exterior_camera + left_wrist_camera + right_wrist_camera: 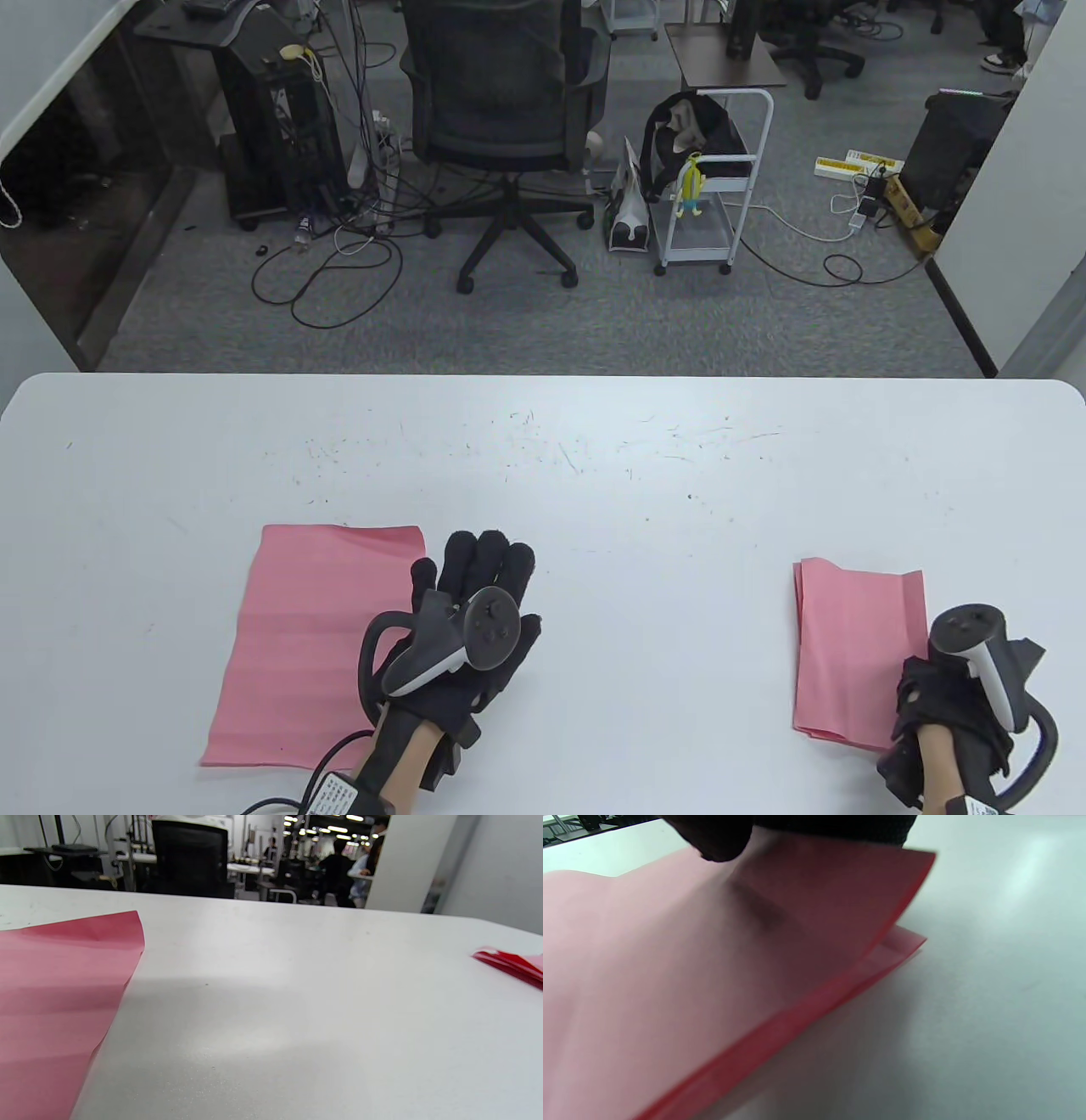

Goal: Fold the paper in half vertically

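Two pink sheets on the white worktop (pixel 543 475), both near the front edge. The flat sheet (pixel 314 637) lies unfolded toward the front-left; the left hand (pixel 462 628) sits at its right edge w/ fingers stretched out flat, gripping nothing, prob. poised to take that edge or pin the sheet. The folded sheet (pixel 857 649) is toward the front-right, well apart from the first. The right hand (pixel 950 722) is at its near right corner, fingers (pixel 721 840) on the top layer; the wrist view shows that layer lifted off the lower one, so it looks held up, maybe to line up edges before pressing flat. Exact grip I can't tell. Lots of bare worktop between the sheets and toward the back edge, so sliding or swinging a flap over has room.
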Action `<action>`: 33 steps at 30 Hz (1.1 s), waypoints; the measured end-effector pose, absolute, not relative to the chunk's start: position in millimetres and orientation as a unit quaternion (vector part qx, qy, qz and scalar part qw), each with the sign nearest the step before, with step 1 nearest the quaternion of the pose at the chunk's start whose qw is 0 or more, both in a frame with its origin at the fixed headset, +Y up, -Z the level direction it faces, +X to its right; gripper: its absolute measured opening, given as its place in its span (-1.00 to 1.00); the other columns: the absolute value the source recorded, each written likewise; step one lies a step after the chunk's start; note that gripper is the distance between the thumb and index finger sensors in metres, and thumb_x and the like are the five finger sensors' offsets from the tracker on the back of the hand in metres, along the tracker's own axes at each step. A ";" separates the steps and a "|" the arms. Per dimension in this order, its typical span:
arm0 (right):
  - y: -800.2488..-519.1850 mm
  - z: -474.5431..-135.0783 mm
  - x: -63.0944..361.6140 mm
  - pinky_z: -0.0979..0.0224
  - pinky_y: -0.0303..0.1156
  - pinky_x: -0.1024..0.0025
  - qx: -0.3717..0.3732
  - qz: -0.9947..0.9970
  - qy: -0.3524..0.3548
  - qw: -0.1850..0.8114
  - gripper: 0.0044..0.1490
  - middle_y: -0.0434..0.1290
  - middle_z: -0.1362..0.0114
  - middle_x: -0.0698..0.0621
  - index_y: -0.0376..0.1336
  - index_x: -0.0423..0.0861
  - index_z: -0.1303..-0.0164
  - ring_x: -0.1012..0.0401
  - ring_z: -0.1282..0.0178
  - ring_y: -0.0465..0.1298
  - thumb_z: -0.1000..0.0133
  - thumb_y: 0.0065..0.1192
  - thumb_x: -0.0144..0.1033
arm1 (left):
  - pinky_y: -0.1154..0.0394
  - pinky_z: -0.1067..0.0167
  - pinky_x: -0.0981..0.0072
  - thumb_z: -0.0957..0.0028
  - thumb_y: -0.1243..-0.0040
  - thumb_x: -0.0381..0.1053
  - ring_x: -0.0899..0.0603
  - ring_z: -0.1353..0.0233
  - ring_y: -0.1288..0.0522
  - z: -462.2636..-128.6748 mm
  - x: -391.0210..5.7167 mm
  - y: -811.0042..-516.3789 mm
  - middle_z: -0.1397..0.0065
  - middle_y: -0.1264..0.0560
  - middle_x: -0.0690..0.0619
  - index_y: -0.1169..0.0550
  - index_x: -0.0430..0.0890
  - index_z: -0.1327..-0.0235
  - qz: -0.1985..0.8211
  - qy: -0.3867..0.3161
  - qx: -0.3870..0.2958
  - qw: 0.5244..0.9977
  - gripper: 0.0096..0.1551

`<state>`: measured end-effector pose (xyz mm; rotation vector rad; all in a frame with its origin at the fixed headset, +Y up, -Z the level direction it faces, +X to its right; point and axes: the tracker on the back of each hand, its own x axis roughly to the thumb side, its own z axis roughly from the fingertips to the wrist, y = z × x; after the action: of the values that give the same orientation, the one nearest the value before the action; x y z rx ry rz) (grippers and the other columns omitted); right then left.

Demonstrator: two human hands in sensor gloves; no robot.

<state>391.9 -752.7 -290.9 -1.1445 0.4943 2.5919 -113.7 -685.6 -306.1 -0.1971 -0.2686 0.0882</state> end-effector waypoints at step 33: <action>-702.3 -329.8 109.8 -0.64 -0.28 -0.25 0.019 0.960 0.176 0.218 -0.07 -0.33 -0.74 0.00 -0.28 0.18 -0.62 -0.14 -0.69 -0.38 -0.14 0.01 0.15 | 0.24 -0.61 -0.41 -0.17 0.36 0.43 -0.27 -0.77 0.39 -317.5 -132.8 -692.3 -0.83 0.36 0.05 0.31 0.21 -0.70 0.073 -0.110 -0.118 0.984 -0.07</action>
<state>109.8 -702.3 -329.8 0.0539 0.4875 2.6578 -132.8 -692.3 -317.5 -0.2374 -0.2207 0.1460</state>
